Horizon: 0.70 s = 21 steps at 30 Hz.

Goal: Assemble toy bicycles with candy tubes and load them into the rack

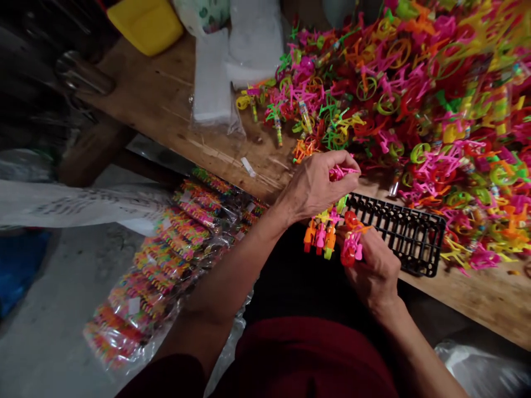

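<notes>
At table edge (468, 307), toy heap (415, 94) beside black rack (398, 233), packed bags (153, 276) below.

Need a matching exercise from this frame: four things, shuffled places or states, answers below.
Column 1
1. Left hand
2. Black rack
3. Large yellow item
4. Clear bags of colourful pieces

Column 2
A. Near the picture's top edge, left of centre
B. Fingers bent around small pink pieces
C. In the picture's lower left
D. Beside the right hand, with rows of slots

Pairs: 1-B, 2-D, 3-A, 4-C
</notes>
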Available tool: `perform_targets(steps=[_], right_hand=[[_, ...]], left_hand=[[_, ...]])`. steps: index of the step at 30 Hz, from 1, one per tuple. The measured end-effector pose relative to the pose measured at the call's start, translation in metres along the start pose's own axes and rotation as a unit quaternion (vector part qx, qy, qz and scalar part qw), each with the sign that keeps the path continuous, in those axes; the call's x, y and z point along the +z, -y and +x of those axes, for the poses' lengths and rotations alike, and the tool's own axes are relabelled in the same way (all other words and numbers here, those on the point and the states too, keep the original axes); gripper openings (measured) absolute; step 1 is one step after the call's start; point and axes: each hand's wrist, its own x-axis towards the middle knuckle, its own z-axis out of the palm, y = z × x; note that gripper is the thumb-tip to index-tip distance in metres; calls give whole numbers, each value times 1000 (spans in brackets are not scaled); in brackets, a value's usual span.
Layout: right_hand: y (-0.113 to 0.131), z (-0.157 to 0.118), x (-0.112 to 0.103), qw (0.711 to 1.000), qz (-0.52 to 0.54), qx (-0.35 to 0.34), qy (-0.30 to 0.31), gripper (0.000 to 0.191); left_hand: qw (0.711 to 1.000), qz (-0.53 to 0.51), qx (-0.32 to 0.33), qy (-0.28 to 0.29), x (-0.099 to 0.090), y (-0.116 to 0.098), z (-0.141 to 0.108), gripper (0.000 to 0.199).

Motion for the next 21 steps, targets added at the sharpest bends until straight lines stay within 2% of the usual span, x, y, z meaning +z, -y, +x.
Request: perform_targets(steps=[7,11,17,19,21], right_hand=[[6,10,1,999,-47,-19,19,26],[9,12,3,998,-56,11,39,23],[10,4,18,994,-110,9,17,22],[9,3,15,995,-99,13,24,22],[6,5,2,997,-55,15,49,20]], left_hand=[[1000,15,-1,-11,0,1,-2,12],[1000,26,10,0,-1,1,-1,12],[1000,18,8,-12,3,0,0,14],[1000,9,2,-9,2,0,1,15],[1000,4,-10,-1,1,1,2,17]])
